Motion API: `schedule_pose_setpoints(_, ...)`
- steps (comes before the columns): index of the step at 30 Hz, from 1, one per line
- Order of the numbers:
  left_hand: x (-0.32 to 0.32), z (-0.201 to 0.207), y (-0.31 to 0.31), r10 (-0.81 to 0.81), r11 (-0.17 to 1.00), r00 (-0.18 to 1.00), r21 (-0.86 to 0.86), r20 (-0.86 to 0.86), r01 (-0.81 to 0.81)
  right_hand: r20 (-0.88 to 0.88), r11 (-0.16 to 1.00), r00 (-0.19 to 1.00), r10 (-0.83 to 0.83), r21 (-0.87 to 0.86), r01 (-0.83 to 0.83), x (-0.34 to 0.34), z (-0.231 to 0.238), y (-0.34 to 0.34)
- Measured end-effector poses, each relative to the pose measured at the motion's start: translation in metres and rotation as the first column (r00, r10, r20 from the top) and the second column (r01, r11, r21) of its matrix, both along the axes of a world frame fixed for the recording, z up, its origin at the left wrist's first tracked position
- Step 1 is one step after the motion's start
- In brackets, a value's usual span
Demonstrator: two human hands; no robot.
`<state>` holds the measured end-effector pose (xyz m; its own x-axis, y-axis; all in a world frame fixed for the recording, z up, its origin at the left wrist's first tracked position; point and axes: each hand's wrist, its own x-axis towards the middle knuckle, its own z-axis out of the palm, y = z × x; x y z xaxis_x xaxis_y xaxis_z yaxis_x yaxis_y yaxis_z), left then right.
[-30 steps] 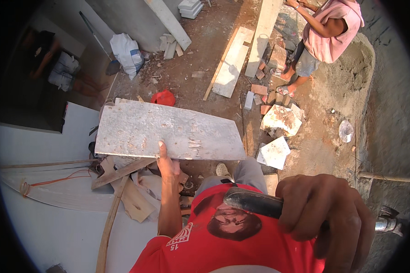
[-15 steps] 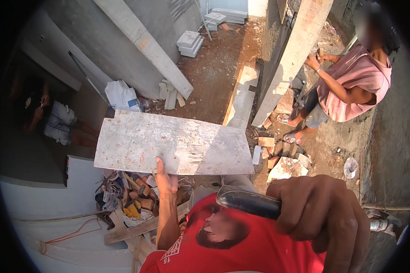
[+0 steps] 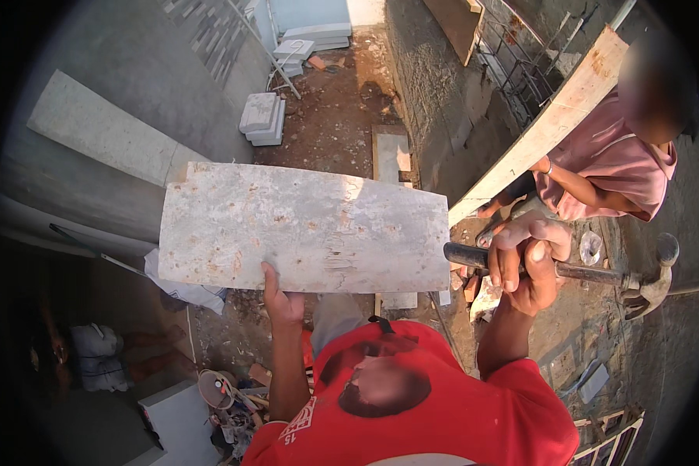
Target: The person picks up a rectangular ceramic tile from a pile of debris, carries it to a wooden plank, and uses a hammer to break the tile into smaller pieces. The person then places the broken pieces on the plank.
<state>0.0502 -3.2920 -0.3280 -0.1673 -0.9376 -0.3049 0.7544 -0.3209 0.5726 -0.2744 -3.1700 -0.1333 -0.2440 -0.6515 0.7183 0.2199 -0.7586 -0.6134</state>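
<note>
A wide, weathered board [image 3: 303, 225], pale and stained with a few cracks, is held out in front of me. My left hand [image 3: 284, 304] is closed on its near edge, thumb on the top face and fingers hidden underneath. In my right hand [image 3: 530, 262] is a claw hammer [image 3: 592, 273], gripped around its dark handle. The handle's butt end points left, close to the board's right edge, while the metal head lies out to the right.
At the right, a person in a pink top [image 3: 606, 171] stands behind a long plank [image 3: 547, 128]. Pale blocks [image 3: 260, 116] are stacked by the left wall. Another person's legs [image 3: 151, 342] show at lower left, near a debris-filled bucket [image 3: 216, 388]. Broken bricks lie beyond my right hand.
My right hand has moved farther from the camera, and the hammer's head has come into view. The board remains in my left hand. The whole view has shifted.
</note>
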Motion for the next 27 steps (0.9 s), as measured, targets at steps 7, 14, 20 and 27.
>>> schedule_pose_setpoints(7,-0.021,0.029,-0.18,-0.34,0.939,0.937,-0.074,-0.077,0.335,-0.126,0.499,0.701,-0.702,0.615,0.61,0.0,-0.056,-0.091)
schedule_pose_setpoints(14,-0.08,0.045,-0.296,-0.496,0.867,0.867,-0.09,-0.056,0.49,-0.409,0.029,0.401,-0.82,0.67,0.742,-0.02,-0.1,-0.118)
schedule_pose_setpoints(20,-0.145,0.03,-0.371,-0.617,0.787,0.779,-0.062,-0.113,0.614,-0.576,-0.255,0.118,-0.809,0.524,0.812,-0.037,-0.158,-0.133)
schedule_pose_setpoints(27,-0.226,0.029,-0.437,-0.737,0.675,0.667,-0.081,-0.109,0.733,-0.471,-0.319,0.067,-0.88,0.688,0.651,-0.044,-0.182,-0.171)
